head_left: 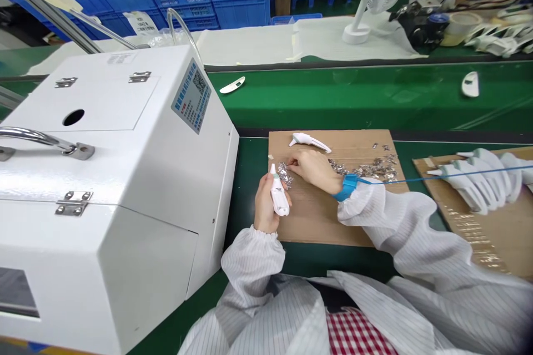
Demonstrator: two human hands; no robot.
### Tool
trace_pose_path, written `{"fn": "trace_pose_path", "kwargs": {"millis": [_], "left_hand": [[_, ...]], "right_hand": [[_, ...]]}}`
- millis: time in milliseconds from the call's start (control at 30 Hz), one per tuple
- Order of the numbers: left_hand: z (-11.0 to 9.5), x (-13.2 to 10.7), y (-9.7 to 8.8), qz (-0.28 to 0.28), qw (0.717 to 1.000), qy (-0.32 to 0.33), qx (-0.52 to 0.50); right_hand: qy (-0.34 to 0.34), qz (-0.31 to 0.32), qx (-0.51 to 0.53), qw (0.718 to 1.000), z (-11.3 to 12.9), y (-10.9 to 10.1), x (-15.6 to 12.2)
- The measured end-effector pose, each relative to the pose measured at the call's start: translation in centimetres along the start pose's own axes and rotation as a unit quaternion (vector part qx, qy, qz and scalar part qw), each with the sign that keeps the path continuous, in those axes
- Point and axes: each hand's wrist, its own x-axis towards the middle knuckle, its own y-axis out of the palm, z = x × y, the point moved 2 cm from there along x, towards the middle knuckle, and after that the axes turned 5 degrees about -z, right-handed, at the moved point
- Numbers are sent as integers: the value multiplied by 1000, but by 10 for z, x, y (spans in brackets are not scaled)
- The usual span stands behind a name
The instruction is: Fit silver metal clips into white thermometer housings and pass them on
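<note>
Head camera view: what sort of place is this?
Probably a factory assembly line: a green, conveyor-like strip bears white parts, blue crates stand stacked beyond it, and the left hand holds a white device, with a row of similar devices off to the right.

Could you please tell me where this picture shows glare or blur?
In the head view, light streaks the green strip and glints off the metal handle; there too, the left hand and white device look fairly clear, but the small metal parts blend together.

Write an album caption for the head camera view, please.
Left hand holds a white device; right hand reaches small metal parts on a cardboard sheet, beside a large white machine.
</note>
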Motion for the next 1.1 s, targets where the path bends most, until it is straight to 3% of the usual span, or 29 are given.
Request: {"fn": "trace_pose_path", "kwargs": {"millis": [267,600,867,1033,1100], "left_hand": [[-2,-1,0,-3,1000,-1,-6],[0,0,-4,-2,1000,-5,-6],[6,4,5,20,1000,-20,-1],[12,3,12,39,999,-34,0],[14,3,15,33,999,-32,-3]], "right_hand": [[3,9,15,1000,5,1,7],[45,38,111,992,-22,7,15],[65,2,111,992,-44,-10,-3],[58,-43,106,992,-42,-20,-16],[36,-66,161,984,-36,-25,-22]]}}
